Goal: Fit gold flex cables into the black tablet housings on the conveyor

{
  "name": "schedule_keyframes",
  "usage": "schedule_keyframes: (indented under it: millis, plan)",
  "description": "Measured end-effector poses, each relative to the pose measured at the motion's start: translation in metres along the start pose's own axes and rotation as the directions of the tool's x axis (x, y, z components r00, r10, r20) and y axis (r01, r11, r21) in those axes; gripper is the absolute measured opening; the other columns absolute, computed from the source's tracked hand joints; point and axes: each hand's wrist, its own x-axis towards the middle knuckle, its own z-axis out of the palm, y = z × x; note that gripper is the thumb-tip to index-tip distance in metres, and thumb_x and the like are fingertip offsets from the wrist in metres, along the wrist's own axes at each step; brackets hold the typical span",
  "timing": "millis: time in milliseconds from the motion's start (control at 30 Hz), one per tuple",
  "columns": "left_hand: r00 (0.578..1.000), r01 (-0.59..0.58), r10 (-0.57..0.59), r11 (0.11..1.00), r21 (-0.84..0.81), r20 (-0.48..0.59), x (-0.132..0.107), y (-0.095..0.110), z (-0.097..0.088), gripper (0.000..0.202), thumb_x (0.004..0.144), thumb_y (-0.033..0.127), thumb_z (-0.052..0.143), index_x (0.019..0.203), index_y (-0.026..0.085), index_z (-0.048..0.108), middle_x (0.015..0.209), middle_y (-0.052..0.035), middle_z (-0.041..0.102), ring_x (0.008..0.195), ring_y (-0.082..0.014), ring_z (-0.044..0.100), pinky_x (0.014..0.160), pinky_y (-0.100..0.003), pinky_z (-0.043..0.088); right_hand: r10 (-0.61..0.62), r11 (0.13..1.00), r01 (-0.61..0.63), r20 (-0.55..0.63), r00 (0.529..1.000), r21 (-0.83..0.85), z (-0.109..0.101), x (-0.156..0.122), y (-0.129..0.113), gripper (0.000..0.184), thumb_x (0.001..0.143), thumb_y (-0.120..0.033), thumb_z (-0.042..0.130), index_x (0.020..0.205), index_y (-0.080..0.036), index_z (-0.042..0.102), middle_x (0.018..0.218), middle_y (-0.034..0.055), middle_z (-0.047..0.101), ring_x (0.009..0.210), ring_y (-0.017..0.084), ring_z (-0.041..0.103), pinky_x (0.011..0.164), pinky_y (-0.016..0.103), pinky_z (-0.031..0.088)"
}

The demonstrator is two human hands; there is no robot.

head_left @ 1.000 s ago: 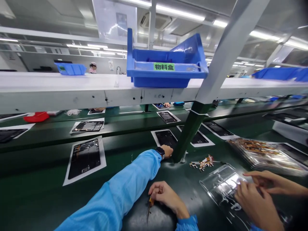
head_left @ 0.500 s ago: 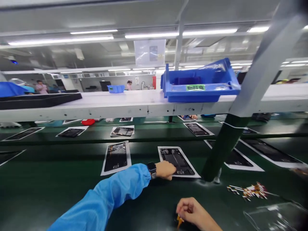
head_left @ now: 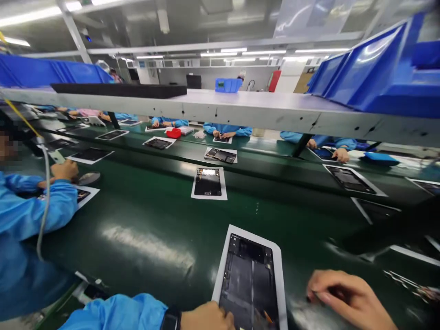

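Steadiness counts: your left hand (head_left: 206,318) touches the near edge of the opened tablet (head_left: 249,279) on the green belt (head_left: 147,229) before you; whether its grip clasps, I cannot tell. Press it flat. Your right hand (head_left: 347,298) is curled closed, contents blurred.

The left hand (head_left: 206,317), in a light blue sleeve (head_left: 117,314), touches the near edge of a flat black opened tablet shell (head_left: 249,279) lying on a white sheet (head_left: 222,268) on the glossy dark green conveyor belt (head_left: 144,229). The right hand (head_left: 347,298) sits just beside the sheet, fingers curled and blurred. A co-worker's blue sleeve (head_left: 34,208) leans in at the left, under a long grey shelf (head_left: 240,112) carrying blue plastic bins (head_left: 371,68).
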Motion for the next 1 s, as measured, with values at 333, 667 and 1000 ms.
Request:
schedule_keyframes:
  millis: [333, 667, 1000]
  plan:
    - [0.8, 0.111, -0.512, 0.639, -0.761, -0.313, -0.016, -0.031, -0.072, 0.039, 0.085, 0.039, 0.069, 0.118, 0.023, 0.055, 0.118, -0.0041, 0.062, 0.108, -0.0188, 0.059, 0.093, -0.028, 0.045, 0.055, 0.993, -0.038, 0.148, 0.987, -0.115, 0.066, 0.026, -0.061, 0.033, 0.078, -0.05, 0.07, 0.082, -0.017, 0.072, 0.074, 0.0072, 0.07, 0.064, 0.019, 0.062, 0.056, 0.028, 0.045]
    - [0.797, 0.295, -0.5, 0.812, -0.504, -0.339, 0.03, -0.041, -0.027, 0.025, 0.092, 0.017, 0.05, 0.116, 0.02, 0.054, 0.084, -0.0018, 0.068, 0.076, -0.0177, 0.064, 0.069, -0.027, 0.047, 0.098, 0.97, -0.082, 0.059, 0.993, -0.231, 0.091, 0.083, -0.013, 0.027, 0.076, -0.042, 0.066, 0.078, -0.016, 0.064, 0.07, 0.0062, 0.07, 0.064, 0.018, 0.063, 0.059, 0.027, 0.043]
    - [0.876, 0.323, -0.339, 0.941, -0.102, -0.342, 0.037, -0.065, -0.011, 0.006, 0.092, 0.012, 0.054, 0.087, 0.016, 0.055, 0.086, -0.0059, 0.064, 0.083, -0.0213, 0.06, 0.065, -0.03, 0.046, 0.116, 0.898, -0.05, 0.126, 0.985, -0.437, 0.123, 0.141, 0.022, 0.008, 0.072, -0.019, 0.06, 0.069, -0.017, 0.068, 0.071, 0.0022, 0.068, 0.069, 0.016, 0.06, 0.068, 0.027, 0.045]
